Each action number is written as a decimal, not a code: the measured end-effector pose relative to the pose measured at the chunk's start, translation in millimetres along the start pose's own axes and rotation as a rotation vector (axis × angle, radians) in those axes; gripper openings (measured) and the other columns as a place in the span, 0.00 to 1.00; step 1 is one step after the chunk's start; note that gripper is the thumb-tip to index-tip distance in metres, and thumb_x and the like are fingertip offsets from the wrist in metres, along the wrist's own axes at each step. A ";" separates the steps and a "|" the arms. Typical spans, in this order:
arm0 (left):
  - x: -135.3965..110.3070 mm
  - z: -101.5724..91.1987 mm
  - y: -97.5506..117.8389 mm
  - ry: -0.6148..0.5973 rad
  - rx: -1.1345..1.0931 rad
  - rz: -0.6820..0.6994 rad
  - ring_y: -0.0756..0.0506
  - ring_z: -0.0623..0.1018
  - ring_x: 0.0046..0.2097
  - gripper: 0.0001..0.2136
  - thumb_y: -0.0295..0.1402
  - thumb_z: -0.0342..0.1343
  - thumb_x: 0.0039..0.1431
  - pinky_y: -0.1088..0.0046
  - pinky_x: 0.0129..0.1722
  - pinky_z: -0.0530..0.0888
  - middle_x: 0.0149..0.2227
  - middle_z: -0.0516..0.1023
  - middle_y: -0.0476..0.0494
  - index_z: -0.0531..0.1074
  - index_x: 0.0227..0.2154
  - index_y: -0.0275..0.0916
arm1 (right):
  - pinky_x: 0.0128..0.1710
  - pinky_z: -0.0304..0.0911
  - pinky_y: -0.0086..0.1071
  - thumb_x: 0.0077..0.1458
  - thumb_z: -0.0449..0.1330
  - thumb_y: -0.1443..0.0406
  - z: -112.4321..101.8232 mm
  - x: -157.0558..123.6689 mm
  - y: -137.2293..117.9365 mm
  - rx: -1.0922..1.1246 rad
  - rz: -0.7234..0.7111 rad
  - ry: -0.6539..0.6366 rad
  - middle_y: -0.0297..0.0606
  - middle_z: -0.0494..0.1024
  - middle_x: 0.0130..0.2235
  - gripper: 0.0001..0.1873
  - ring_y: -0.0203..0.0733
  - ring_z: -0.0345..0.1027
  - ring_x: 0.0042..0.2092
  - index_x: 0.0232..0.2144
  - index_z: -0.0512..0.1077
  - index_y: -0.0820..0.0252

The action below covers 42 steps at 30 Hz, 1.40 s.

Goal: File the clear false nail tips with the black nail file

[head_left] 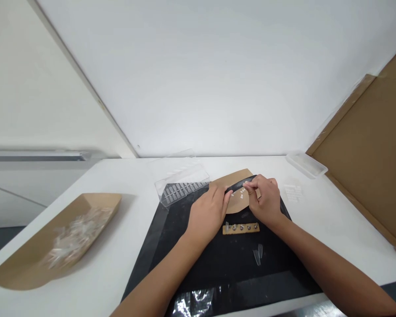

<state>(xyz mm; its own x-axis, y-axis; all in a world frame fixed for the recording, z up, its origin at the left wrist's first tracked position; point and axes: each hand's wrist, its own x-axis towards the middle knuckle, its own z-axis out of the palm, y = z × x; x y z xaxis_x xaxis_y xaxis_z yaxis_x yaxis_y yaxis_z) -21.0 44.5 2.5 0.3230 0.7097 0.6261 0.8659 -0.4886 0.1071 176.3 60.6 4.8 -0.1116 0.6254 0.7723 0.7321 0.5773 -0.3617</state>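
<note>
- With left hand (pixel 208 212) and right hand (pixel 264 200) together, pinching the black strip (pixel 240 182) between them, over the brown card (pixel 229 177).
- Risking the small white pieces (pixel 241 193) sliding off through tilting.
- Possibly knocking the wooden bar (pixel 240 228) just below them.

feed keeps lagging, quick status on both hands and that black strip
Left hand and right hand both pinching black strip, over brown card. Peg bar and clear tips on black mat, close by hands. Nothing blocking.
</note>
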 end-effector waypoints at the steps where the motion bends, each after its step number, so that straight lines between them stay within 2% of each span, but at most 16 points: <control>1: -0.3 1.0 -0.3 0.005 -0.032 -0.010 0.44 0.81 0.38 0.13 0.38 0.46 0.77 0.71 0.36 0.74 0.39 0.81 0.43 0.73 0.45 0.37 | 0.40 0.53 0.39 0.71 0.56 0.63 0.2 -0.4 0.7 -0.008 -0.001 -0.013 0.31 0.76 0.30 0.12 0.39 0.70 0.31 0.32 0.67 0.55; 6: 0.4 1.5 0.6 0.020 -0.220 -0.039 0.44 0.79 0.41 0.10 0.35 0.47 0.76 0.68 0.41 0.76 0.40 0.76 0.42 0.71 0.41 0.38 | 0.40 0.52 0.39 0.70 0.57 0.64 0.1 -1.4 2.3 -0.021 0.016 -0.040 0.31 0.76 0.30 0.11 0.39 0.69 0.31 0.32 0.67 0.56; 9: 1.0 -1.1 3.9 0.042 -0.382 -0.037 0.44 0.79 0.43 0.08 0.32 0.48 0.75 0.67 0.45 0.77 0.41 0.77 0.42 0.72 0.42 0.39 | 0.40 0.52 0.40 0.70 0.57 0.64 -2.5 1.2 4.4 -0.040 0.030 -0.033 0.32 0.77 0.31 0.11 0.39 0.69 0.31 0.32 0.68 0.56; 13: 0.9 -2.9 8.4 0.034 -0.546 -0.052 0.48 0.79 0.33 0.08 0.31 0.51 0.74 0.70 0.41 0.77 0.34 0.79 0.46 0.76 0.47 0.39 | 0.40 0.51 0.40 0.70 0.57 0.65 -4.2 4.3 5.9 -0.070 0.051 -0.006 0.33 0.78 0.32 0.10 0.39 0.70 0.32 0.32 0.69 0.56; 16: 0.7 -1.6 10.0 0.043 -0.616 -0.049 0.51 0.77 0.26 0.10 0.31 0.50 0.75 0.72 0.37 0.77 0.32 0.79 0.48 0.77 0.48 0.39 | 0.39 0.51 0.39 0.70 0.56 0.65 -1.4 4.0 2.9 -0.067 -0.013 -0.044 0.32 0.78 0.31 0.10 0.39 0.70 0.31 0.32 0.69 0.56; 18: 0.6 -0.5 10.7 0.074 -0.616 -0.032 0.53 0.76 0.25 0.11 0.30 0.50 0.75 0.73 0.35 0.77 0.34 0.80 0.46 0.78 0.48 0.38 | 0.39 0.50 0.39 0.70 0.56 0.65 0.9 4.0 0.7 -0.057 -0.050 -0.079 0.31 0.78 0.30 0.12 0.38 0.69 0.30 0.31 0.68 0.56; 21: 0.0 0.0 12.2 0.112 -0.589 -0.018 0.52 0.76 0.26 0.10 0.29 0.51 0.74 0.74 0.34 0.77 0.38 0.81 0.44 0.78 0.47 0.38 | 0.40 0.51 0.39 0.70 0.56 0.64 2.4 6.0 0.5 -0.068 -0.003 -0.056 0.32 0.78 0.30 0.13 0.38 0.69 0.31 0.31 0.68 0.56; 23: -0.6 -0.3 13.2 0.119 -0.561 -0.020 0.51 0.77 0.28 0.10 0.30 0.51 0.74 0.74 0.34 0.77 0.37 0.80 0.44 0.78 0.46 0.38 | 0.40 0.51 0.40 0.70 0.56 0.64 2.6 7.7 1.3 -0.075 0.034 -0.034 0.32 0.78 0.30 0.12 0.39 0.70 0.31 0.31 0.68 0.56; 27: -1.0 -0.6 12.5 0.114 -0.524 -0.004 0.49 0.79 0.31 0.11 0.30 0.50 0.74 0.74 0.33 0.77 0.34 0.78 0.44 0.79 0.43 0.37 | 0.39 0.51 0.39 0.70 0.56 0.63 3.0 9.1 -0.3 -0.034 -0.008 -0.124 0.32 0.77 0.29 0.14 0.39 0.67 0.30 0.29 0.67 0.56; 31: -0.4 0.2 10.6 0.136 -0.498 0.016 0.48 0.79 0.33 0.11 0.29 0.50 0.74 0.73 0.36 0.77 0.32 0.78 0.44 0.79 0.44 0.37 | 0.39 0.50 0.39 0.69 0.57 0.64 3.1 9.0 -3.5 -0.023 0.019 -0.081 0.31 0.78 0.30 0.13 0.38 0.68 0.30 0.29 0.67 0.56; 33: -0.4 0.8 10.3 0.152 -0.481 0.033 0.47 0.79 0.34 0.11 0.29 0.49 0.74 0.72 0.37 0.77 0.32 0.78 0.44 0.79 0.43 0.37 | 0.39 0.51 0.39 0.70 0.57 0.64 2.3 8.8 -3.9 -0.003 0.005 -0.119 0.31 0.78 0.30 0.13 0.38 0.67 0.30 0.29 0.66 0.56; 35: -0.6 1.4 10.3 0.160 -0.479 0.048 0.47 0.79 0.35 0.11 0.28 0.49 0.74 0.72 0.37 0.77 0.32 0.78 0.44 0.79 0.43 0.37 | 0.39 0.51 0.39 0.70 0.56 0.63 1.2 8.8 -3.5 0.009 -0.010 -0.166 0.30 0.77 0.29 0.15 0.37 0.66 0.28 0.28 0.66 0.56; 39: -0.6 1.2 9.8 0.169 -0.475 0.046 0.48 0.78 0.34 0.10 0.28 0.50 0.73 0.73 0.37 0.77 0.32 0.78 0.44 0.78 0.43 0.36 | 0.40 0.51 0.39 0.71 0.56 0.62 0.7 9.8 -1.9 -0.014 0.037 -0.127 0.32 0.78 0.29 0.15 0.38 0.67 0.30 0.29 0.66 0.56; 42: -0.2 -0.2 8.9 0.169 -0.489 0.048 0.48 0.79 0.35 0.10 0.27 0.51 0.73 0.73 0.37 0.77 0.33 0.78 0.43 0.79 0.43 0.36 | 0.39 0.51 0.39 0.70 0.56 0.62 1.3 10.3 -2.4 0.015 -0.012 -0.186 0.31 0.78 0.29 0.15 0.38 0.67 0.29 0.29 0.67 0.56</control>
<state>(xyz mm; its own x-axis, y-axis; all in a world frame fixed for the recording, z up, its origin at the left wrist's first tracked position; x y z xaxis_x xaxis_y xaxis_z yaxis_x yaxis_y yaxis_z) -13.4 39.9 3.5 0.2573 0.6086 0.7506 0.5590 -0.7273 0.3981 172.5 66.3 12.9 -0.2438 0.7039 0.6672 0.7198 0.5924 -0.3619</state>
